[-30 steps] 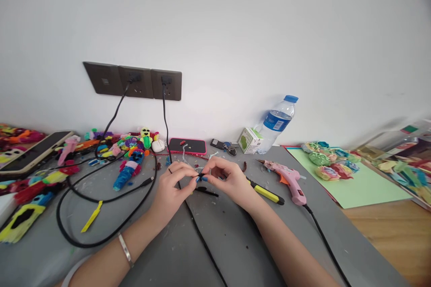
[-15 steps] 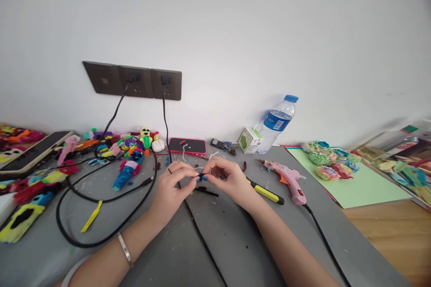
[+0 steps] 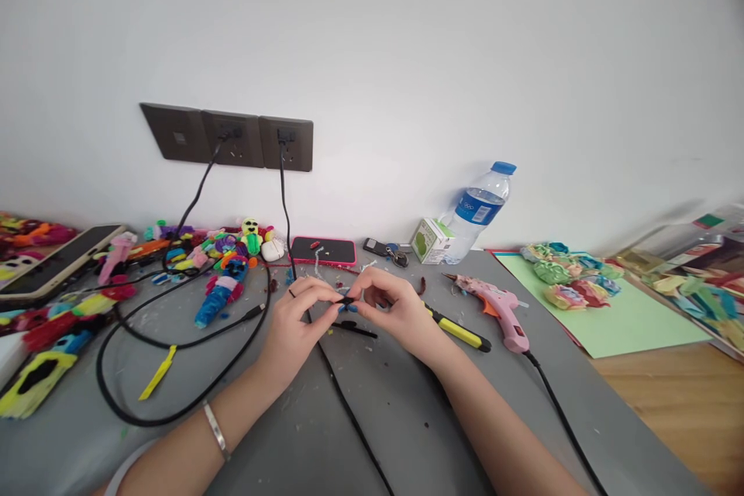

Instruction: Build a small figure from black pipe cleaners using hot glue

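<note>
Over the middle of the grey table, my left hand (image 3: 303,318) and my right hand (image 3: 401,311) meet fingertip to fingertip. Both pinch a small black piece (image 3: 347,301) between thumb and forefinger; it looks like a bit of pipe cleaner, though the fingers cover most of it. Below the fingertips a thin black strip (image 3: 356,329) lies on the table. Just right of my right hand is a yellow and black utility knife (image 3: 460,331). A black cable (image 3: 342,395) runs beneath my hands.
A pink hot glue gun (image 3: 494,306) lies to the right, its cord trailing forward. Behind stand a water bottle (image 3: 480,213) and a small box (image 3: 431,241). A phone (image 3: 323,250) lies at the back. Pipe-cleaner figures (image 3: 224,291) and a looped cable (image 3: 98,368) fill the left.
The black piece between my fingertips has turned slightly and now shows as a flatter shape. Both hands keep nearly the same place and still pinch it.
</note>
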`<state>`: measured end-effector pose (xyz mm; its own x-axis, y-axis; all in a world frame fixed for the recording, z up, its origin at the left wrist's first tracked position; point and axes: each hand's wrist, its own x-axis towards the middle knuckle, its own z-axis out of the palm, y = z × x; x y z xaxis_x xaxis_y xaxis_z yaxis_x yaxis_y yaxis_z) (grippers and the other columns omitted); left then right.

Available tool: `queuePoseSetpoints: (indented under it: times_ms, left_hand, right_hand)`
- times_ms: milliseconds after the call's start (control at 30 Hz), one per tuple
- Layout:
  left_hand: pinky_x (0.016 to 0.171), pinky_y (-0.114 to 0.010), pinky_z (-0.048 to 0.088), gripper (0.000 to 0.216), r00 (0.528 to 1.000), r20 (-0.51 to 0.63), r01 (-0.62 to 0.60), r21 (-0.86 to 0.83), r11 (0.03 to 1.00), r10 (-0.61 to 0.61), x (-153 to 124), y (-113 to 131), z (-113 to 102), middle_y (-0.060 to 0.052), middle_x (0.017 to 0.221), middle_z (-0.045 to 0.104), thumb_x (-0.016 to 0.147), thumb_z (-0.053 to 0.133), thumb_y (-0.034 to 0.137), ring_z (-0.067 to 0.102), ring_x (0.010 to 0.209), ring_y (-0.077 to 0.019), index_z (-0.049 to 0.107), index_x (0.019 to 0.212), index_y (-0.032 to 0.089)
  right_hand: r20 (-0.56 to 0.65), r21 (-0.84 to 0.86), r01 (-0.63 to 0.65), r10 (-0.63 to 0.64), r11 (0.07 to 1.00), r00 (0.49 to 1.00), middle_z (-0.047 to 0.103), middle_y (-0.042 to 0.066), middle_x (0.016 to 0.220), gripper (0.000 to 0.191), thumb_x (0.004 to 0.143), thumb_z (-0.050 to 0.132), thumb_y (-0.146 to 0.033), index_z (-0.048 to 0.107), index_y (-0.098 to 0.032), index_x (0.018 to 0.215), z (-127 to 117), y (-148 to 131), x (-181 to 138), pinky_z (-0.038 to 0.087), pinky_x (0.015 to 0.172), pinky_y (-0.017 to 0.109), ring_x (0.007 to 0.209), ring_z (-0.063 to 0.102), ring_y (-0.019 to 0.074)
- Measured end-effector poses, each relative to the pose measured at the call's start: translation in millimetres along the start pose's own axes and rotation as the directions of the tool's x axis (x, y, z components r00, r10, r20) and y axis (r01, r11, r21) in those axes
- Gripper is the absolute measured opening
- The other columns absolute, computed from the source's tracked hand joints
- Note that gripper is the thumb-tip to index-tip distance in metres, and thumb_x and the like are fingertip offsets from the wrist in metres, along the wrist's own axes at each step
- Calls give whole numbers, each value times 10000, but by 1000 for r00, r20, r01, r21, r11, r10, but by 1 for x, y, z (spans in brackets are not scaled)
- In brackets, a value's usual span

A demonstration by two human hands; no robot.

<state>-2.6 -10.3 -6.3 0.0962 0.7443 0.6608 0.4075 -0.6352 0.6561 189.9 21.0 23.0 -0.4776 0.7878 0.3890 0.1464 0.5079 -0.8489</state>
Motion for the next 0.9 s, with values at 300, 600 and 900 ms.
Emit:
queuePoseSetpoints:
  times_ms: [300,600,900]
  left_hand:
    - [705,-240,497,136,1000,16,-4,-17,1000,4,0,0,0,-15,883,689,893,625,82,648,859,-159,665,893,212]
    - [700,-239,497,115,999,37,20,-13,1000,-19,-1,0,1,-15,884,690,906,622,109,642,841,-154,675,910,211]
    - [747,-244,493,125,1000,9,3,22,1000,-3,0,-1,-1,-19,956,668,920,615,109,627,896,-154,664,951,220]
  right_hand:
    - [8,-4,16,-16,1000,1000,634,16,850,88,874,656,-115,663,-203,872,-1,1,-1,377,584,252,714,528,137]
    - [0,-11,-14,14,1000,1000,620,19,832,49,914,626,-183,650,-195,873,-1,1,-1,343,579,260,668,484,133]
    - [18,-21,-111,111,994,994,594,-5,789,104,942,553,-200,603,-192,851,-2,-2,-1,322,576,258,621,438,118]
